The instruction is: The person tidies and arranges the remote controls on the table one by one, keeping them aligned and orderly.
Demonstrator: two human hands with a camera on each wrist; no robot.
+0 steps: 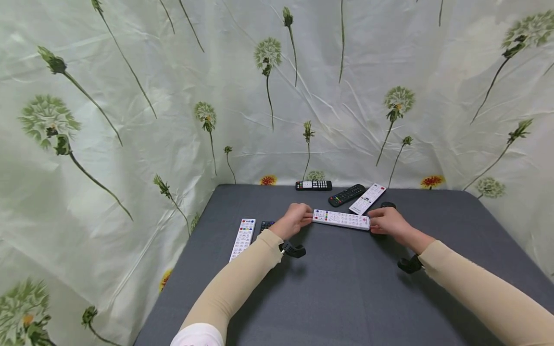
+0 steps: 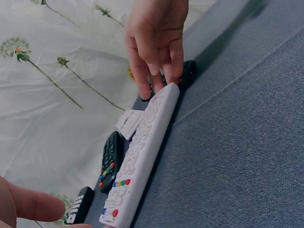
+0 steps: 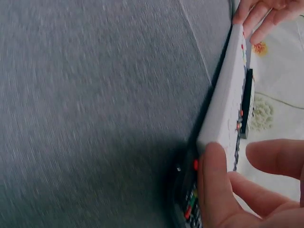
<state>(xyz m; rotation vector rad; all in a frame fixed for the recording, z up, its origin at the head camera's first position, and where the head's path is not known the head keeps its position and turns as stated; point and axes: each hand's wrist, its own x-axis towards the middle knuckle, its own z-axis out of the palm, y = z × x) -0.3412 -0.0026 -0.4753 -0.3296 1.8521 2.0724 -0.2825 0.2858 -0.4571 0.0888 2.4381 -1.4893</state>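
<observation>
A long white remote control (image 1: 341, 219) with rows of buttons spans between both hands. My left hand (image 1: 296, 220) touches its left end with the fingertips, thumb and fingers unclosed around it. At the other end my right hand (image 1: 387, 222) has a fingertip against the short edge, while another digit (image 3: 278, 156) stands apart from it. In the left wrist view the right hand (image 2: 159, 42) reaches down with nearly straight fingers. A black remote (image 1: 388, 205) lies beneath the right hand, mostly hidden by it. The white remote's underside edge casts a dark shadow line on the grey table.
Behind lie a black remote (image 1: 347, 195), a second white remote (image 1: 367, 199) and a small black one (image 1: 313, 185) near the back edge. To the left are another white remote (image 1: 243, 238) and a dark remote (image 1: 266, 225), partly covered by the left arm. Grey cloth covers the table (image 1: 337, 288).
</observation>
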